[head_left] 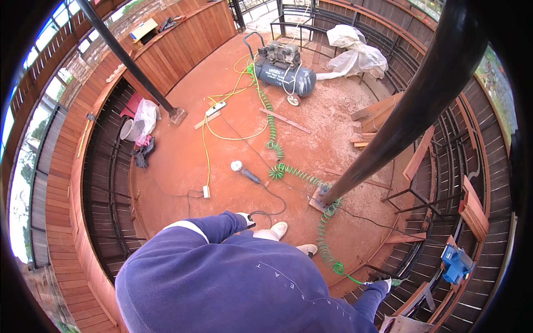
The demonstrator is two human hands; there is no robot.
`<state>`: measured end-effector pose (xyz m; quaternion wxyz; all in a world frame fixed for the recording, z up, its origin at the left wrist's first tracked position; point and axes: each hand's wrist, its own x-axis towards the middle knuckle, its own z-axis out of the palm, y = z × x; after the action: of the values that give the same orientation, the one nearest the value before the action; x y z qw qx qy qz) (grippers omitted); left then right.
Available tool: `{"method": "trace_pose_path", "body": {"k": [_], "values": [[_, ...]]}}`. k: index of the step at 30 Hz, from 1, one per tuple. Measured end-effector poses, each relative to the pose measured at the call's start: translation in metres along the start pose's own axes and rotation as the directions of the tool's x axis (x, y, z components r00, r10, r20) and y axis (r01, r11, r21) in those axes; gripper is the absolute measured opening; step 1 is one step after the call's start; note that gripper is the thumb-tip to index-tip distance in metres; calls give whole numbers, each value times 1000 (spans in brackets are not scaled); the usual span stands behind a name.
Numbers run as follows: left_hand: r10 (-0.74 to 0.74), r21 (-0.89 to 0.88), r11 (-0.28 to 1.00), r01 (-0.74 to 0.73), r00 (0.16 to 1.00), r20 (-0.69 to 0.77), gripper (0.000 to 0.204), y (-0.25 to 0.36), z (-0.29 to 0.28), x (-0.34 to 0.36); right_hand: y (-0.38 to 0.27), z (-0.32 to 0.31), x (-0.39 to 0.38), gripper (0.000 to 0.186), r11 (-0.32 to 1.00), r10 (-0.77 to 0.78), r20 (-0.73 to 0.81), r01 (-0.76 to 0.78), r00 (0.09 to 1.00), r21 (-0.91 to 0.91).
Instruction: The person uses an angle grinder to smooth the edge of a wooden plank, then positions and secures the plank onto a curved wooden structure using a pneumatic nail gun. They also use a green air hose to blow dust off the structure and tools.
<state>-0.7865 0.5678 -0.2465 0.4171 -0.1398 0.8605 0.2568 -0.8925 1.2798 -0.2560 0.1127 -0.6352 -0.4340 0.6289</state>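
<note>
My right hand, in a light glove, reaches out at the lower right beside the slatted bench. It closes round the end of a green coiled air hose; any tool fixed there is too small to make out. My left hand, gloved in white and dark, hangs in front of my body with its fingers mostly hidden. Ahead of it on the reddish floor lies a corded power tool with a round pale head, like an angle grinder. Its dark cord loops close to my left hand.
A wheeled air compressor stands ahead, with a yellow cord and power strip nearby. A thick dark post rises at the right. Curved slatted benches ring the floor. A blue machine sits at the right; planks lie about.
</note>
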Motion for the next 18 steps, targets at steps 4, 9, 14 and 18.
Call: {"method": "trace_pose_path", "body": {"k": [4, 9, 14, 18], "values": [[-79, -32, 996, 78, 996, -35, 44, -11, 22, -21, -7, 19, -8, 28, 993, -120, 126, 120, 985, 9], [-89, -39, 995, 86, 993, -74, 45, -11, 27, -29, -14, 22, 35, 24, 994, -8, 122, 22, 993, -110], [-113, -127, 987, 100, 988, -104, 42, -43, 50, -16, -6, 21, 48, 21, 987, -134, 123, 143, 983, -69], [91, 64, 993, -96, 993, 76, 39, -58, 49, 0, -4, 21, 68, 32, 965, -140, 4, 137, 990, -225]]}}
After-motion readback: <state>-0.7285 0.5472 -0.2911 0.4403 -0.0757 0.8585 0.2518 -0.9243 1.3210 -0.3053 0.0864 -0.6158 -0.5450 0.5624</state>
